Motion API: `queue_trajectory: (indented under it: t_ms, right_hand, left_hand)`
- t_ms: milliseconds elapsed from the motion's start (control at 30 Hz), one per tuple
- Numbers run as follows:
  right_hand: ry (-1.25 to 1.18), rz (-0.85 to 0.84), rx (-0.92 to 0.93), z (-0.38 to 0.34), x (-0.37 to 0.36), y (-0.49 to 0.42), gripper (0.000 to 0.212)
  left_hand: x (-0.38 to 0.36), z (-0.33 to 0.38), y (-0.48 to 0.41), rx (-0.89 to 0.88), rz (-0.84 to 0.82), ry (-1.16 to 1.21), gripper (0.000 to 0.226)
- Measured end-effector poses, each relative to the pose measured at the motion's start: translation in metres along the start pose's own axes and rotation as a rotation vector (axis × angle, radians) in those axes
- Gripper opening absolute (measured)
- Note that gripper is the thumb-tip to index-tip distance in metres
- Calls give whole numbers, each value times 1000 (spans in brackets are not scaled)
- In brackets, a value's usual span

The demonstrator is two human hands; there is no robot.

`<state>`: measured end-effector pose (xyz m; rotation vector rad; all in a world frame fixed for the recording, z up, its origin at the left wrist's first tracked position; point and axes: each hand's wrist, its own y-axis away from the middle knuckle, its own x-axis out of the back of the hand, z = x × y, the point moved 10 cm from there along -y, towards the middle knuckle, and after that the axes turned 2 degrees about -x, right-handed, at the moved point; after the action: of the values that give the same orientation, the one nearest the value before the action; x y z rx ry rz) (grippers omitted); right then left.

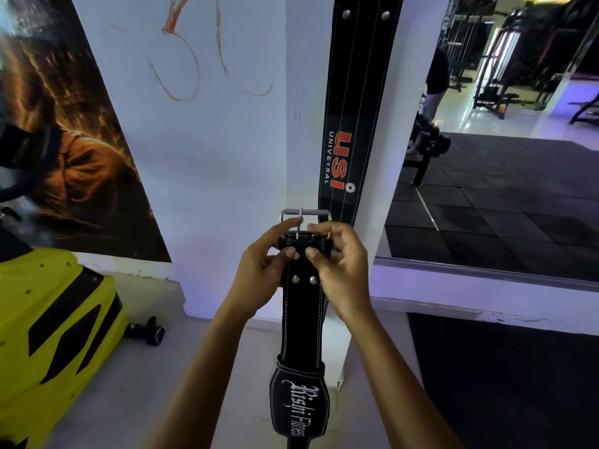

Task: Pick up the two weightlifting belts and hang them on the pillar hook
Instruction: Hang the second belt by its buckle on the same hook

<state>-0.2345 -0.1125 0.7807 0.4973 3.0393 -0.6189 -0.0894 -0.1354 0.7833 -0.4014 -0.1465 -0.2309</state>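
A long black belt with red USI lettering (351, 102) hangs flat down the front of the white pillar (304, 108); its top runs out of view, so the hook is hidden. Just below its lower end I hold a second black belt with white stitching (303, 322) by its buckle end. My left hand (262, 270) and my right hand (337, 267) both pinch the strap right under the silver buckle (305, 218). The rest of this belt dangles straight down between my forearms, its white script logo near the bottom edge.
A yellow and black machine cover (55, 322) stands at lower left, with a small black dumbbell-like item (147, 330) on the floor beside it. A poster (64, 140) covers the left wall. On the right, a mirror (505, 140) shows gym machines, a person and dark floor mats.
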Motion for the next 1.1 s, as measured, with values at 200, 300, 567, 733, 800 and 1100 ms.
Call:
queue_trajectory:
  t_ms: [200, 300, 567, 733, 800, 1100]
  right_hand:
    - [-3, -14, -14, 6, 3, -1, 39]
    - [-16, -17, -17, 5, 1, -3, 39]
    - [-36, -84, -77, 6, -2, -13, 59]
    - [-13, -88, -99, 12, 3, -20, 29]
    - [5, -60, -93, 15, 8, -21, 24]
    - [80, 45, 78, -5, 20, -26, 20]
  left_hand:
    - [-5, -1, -4, 18, -55, 35, 35]
    - [-2, -1, -6, 15, -8, 37, 31]
    - [5, -2, -5, 53, 110, 186, 28]
    - [11, -5, -13, 83, 134, 123, 19]
    - [12, -12, -13, 111, 169, 117, 18]
    - [19, 14, -30, -74, 209, -43, 17]
